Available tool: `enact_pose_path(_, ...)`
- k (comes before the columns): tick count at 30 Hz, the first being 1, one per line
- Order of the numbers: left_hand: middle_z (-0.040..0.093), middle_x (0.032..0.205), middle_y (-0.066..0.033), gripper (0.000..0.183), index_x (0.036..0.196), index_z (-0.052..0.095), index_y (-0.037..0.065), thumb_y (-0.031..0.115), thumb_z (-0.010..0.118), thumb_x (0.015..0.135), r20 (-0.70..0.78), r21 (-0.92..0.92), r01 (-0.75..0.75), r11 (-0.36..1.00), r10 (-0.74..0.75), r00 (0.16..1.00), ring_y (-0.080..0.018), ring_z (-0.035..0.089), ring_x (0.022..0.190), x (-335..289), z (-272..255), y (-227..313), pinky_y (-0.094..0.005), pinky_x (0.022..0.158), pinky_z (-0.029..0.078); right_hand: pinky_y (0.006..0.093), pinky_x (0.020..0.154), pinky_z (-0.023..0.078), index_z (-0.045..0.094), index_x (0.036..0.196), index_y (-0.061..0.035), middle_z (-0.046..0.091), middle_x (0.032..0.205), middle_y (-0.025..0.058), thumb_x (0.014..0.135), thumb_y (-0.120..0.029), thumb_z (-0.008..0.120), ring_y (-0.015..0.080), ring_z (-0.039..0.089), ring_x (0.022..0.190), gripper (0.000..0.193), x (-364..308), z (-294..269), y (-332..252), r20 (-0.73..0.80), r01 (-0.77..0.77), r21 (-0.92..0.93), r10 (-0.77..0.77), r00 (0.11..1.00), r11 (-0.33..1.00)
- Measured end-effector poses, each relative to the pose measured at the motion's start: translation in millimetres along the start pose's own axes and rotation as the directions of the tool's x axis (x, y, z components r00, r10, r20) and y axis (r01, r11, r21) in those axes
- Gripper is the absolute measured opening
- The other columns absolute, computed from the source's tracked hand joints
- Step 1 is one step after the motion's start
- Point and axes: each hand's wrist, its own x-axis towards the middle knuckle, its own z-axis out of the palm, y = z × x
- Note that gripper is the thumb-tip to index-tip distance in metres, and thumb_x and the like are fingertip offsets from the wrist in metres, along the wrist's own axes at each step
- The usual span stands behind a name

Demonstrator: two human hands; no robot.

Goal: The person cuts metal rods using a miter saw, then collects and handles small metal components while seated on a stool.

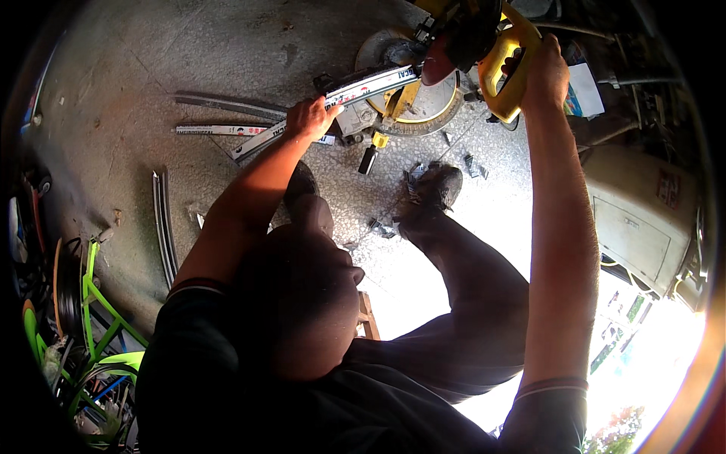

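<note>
A miter saw stands on the floor ahead of me, with a round base [431, 121] and a yellow handle [501, 89]. My right hand [546, 79] is wrapped round that handle. The blade area is dark and partly hidden by the saw head [465, 34]. A long straight profile strip [374, 85], covered in white printed film, lies slantwise across the saw's base, its far end at the blade. My left hand [308, 121] grips the strip left of the base, fingers over its top. The black-gripped base knob [368, 159] points toward me.
More strips [219, 130] lie on the floor to the left, and a bent pair [162, 227] lies nearer. Small black offcuts [473, 166] are scattered by my shoes. Lime-green frames [106, 325] crowd the lower left. A pale cabinet [635, 219] stands at right, below a paper sheet [586, 91].
</note>
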Motion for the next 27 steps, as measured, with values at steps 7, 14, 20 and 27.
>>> enact_pose_path(7, 0.071, 0.119, -0.0261, 0.068, 0.12, 0.07, 0.002, 0.065, 0.054, 0.098, 0.137, 0.034, 0.053, 0.998, -0.057, 0.989, -0.0429, 0.067, 0.114, 3.0, -14.8, 12.1, -0.0523, 0.096, 0.053, 0.0399, 0.07, 0.059, 0.066, 0.12, 0.0041, 0.072, 0.087, 0.0178, 0.099, -0.038, 0.04, 0.0253, 0.073, 0.067, 0.054, 2.7, -0.2, 2.8, -0.002, -0.039, 0.039, 0.039, 0.999, 0.998)
enact_pose_path(14, 0.074, 0.118, -0.022, 0.069, 0.121, 0.072, 0.005, 0.066, 0.05, 0.098, 0.208, 0.039, 0.043, 0.998, -0.05, 0.977, -0.04, 0.071, 0.111, 13.2, -8.0, 5.3, -0.0501, 0.094, 0.056, 0.0439, 0.068, 0.057, 0.064, 0.119, -0.0023, 0.067, 0.085, 0.0144, 0.099, -0.041, 0.043, 0.0252, 0.067, 0.07, 0.048, 10.0, -10.9, 7.3, 0.187, -0.218, 0.137, 0.191, 0.964, 0.966)
enact_pose_path(20, 0.073, 0.121, -0.0209, 0.068, 0.124, 0.073, 0.008, 0.067, 0.051, 0.097, 0.198, 0.043, 0.062, 0.997, -0.069, 0.978, -0.0397, 0.071, 0.113, 12.8, -5.3, 4.3, -0.0501, 0.095, 0.056, 0.0451, 0.063, 0.054, 0.063, 0.108, -0.0082, 0.063, 0.082, 0.0122, 0.099, -0.041, 0.047, 0.0246, 0.063, 0.069, 0.038, 19.3, -10.9, -6.4, 0.277, -0.235, 0.139, 0.19, 0.942, 0.962)
enact_pose_path(27, 0.074, 0.121, -0.0205, 0.066, 0.124, 0.073, 0.009, 0.066, 0.053, 0.096, 0.197, 0.02, 0.078, 0.997, -0.08, 0.977, -0.0398, 0.071, 0.112, 10.0, -10.6, 6.2, -0.0501, 0.095, 0.056, 0.0376, 0.062, 0.054, 0.066, 0.104, 0.0001, 0.066, 0.08, 0.0115, 0.095, -0.042, 0.05, 0.0228, 0.066, 0.067, 0.046, 2.8, -2.5, 36.8, 0.109, -0.145, 0.258, 0.121, 0.987, 0.955)
